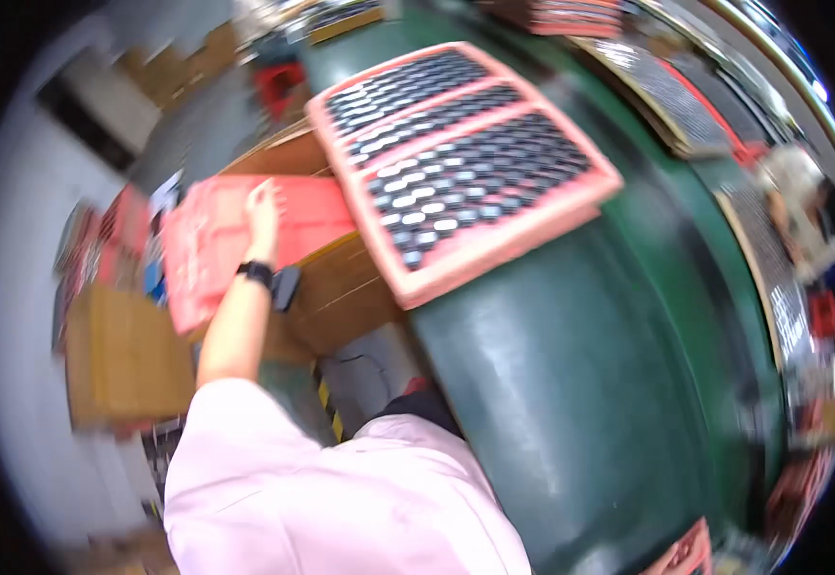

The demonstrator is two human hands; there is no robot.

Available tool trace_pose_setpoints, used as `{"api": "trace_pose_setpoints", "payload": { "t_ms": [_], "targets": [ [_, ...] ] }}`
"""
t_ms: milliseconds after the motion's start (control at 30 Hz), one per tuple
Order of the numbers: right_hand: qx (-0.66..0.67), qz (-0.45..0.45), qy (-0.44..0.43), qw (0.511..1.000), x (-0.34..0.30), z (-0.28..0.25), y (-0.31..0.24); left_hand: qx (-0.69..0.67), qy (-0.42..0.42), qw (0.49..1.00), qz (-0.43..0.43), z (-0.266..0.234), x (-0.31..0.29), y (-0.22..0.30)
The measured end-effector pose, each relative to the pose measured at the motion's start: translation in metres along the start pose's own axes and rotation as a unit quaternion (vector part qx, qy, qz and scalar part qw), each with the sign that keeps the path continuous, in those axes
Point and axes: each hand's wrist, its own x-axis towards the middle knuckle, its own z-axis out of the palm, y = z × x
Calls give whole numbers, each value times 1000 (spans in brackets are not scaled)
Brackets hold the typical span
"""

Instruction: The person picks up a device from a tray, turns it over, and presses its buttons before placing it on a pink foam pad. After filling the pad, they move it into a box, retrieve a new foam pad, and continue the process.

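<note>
My left hand [264,213], with a dark watch [255,274] on the wrist, reaches out over a pink foam tray [211,230]. It appears to touch the tray's upper surface; its fingers are blurred. The tray lies tilted at the top of an open cardboard box [341,297]. Right of the hand, a second pink foam tray [503,251] rests on a green table [551,383]. Rows of small dark shiny pieces [480,172] fill its three sections. My right hand is out of the picture.
Closed cardboard boxes [130,355] and stacked pink trays [122,225] stand at the left. Across the green surface, more filled trays [642,81] line the far right, where another person [800,211] works. A pink tray corner [687,551] shows at the lower right.
</note>
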Motion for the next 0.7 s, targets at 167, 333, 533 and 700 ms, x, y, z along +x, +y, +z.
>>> {"api": "trace_pose_setpoints", "payload": {
  "t_ms": [167, 333, 533, 700],
  "targets": [
    [59, -96, -109, 988, 39, 44, -102, 27, 91, 995, -27, -109, -26, 3],
    [246, -143, -200, 937, 58, 76, -152, 109, 142, 981, -73, -195, -40, -14],
    [240, -170, -283, 913, 71, 93, -177, 249, 211, 945, -21, -250, -34, -59],
    [266, -173, -311, 896, 69, 98, -185, 369, 164, 915, -7, -235, -39, -64]
  ]
}}
